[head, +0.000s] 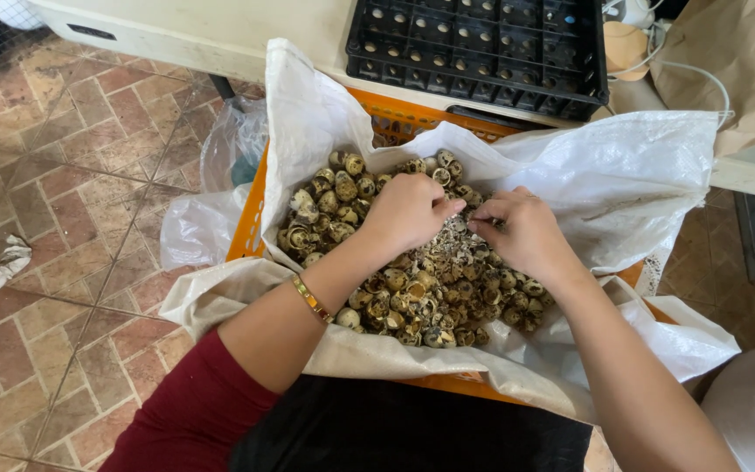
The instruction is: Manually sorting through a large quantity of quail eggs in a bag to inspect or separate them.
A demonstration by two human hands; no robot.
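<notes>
A heap of small speckled quail eggs (395, 293) fills a white woven sack (622, 179) that lines an orange plastic crate (251, 214). My left hand (408, 210) rests on top of the heap with its fingers curled down among the eggs, a gold bracelet on that wrist. My right hand (526, 232) is close beside it, fingertips pinched together over the eggs. Whether either hand holds eggs is hidden by the fingers. The two hands almost touch at the middle of the pile.
A black plastic egg tray (482, 48) lies on a cream table (220, 31) just beyond the crate. Brown paper (736, 61) and a white cable sit at the upper right. A clear plastic bag (229, 144) and a crumpled white scrap (6, 262) lie on the brick-tile floor at left.
</notes>
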